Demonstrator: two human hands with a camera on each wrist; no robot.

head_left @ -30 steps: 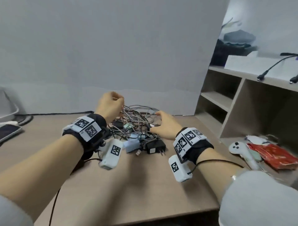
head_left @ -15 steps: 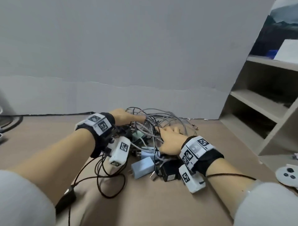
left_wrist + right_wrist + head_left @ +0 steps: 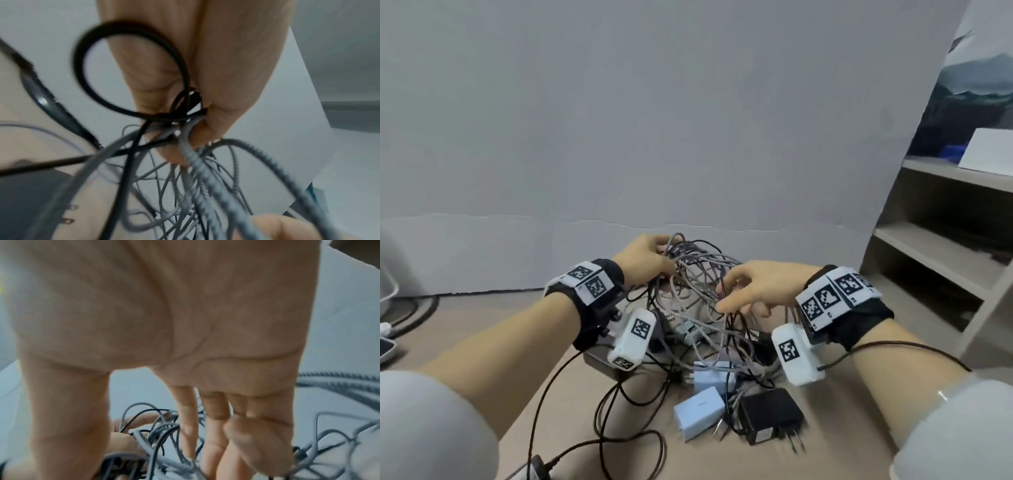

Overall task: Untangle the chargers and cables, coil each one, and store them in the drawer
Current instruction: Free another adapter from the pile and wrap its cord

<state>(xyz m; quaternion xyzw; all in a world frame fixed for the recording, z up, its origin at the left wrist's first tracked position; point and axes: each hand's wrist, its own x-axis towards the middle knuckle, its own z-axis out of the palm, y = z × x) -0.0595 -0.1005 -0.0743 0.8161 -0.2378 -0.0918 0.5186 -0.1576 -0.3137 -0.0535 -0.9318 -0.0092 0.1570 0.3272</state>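
Item 1: cable tangle (image 3: 698,301), grey braided and black leads knotted together, lifted partly off the tan desk (image 3: 825,455) between my two hands, its lower loops trailing down to the chargers.

Item 2: my left hand (image 3: 642,260), at the far left of the tangle. The left wrist view shows thumb and fingers (image 3: 209,133) curled and pinching a bunch of black and grey strands.

Item 3: my right hand (image 3: 763,284), at the right side of the tangle. Its fingers (image 3: 213,434) point down into the strands, loosely spread; I cannot tell whether any strand is actually gripped.

Item 4: two pale blue wall chargers, one (image 3: 700,411) at the near edge, one (image 3: 714,375) just behind it under the cables.

Item 5: black plug adapter (image 3: 770,416), prongs toward me, just right of the near blue charger.

Item 6: beige shelf unit (image 3: 941,260), on the right. I see no drawer in any view.
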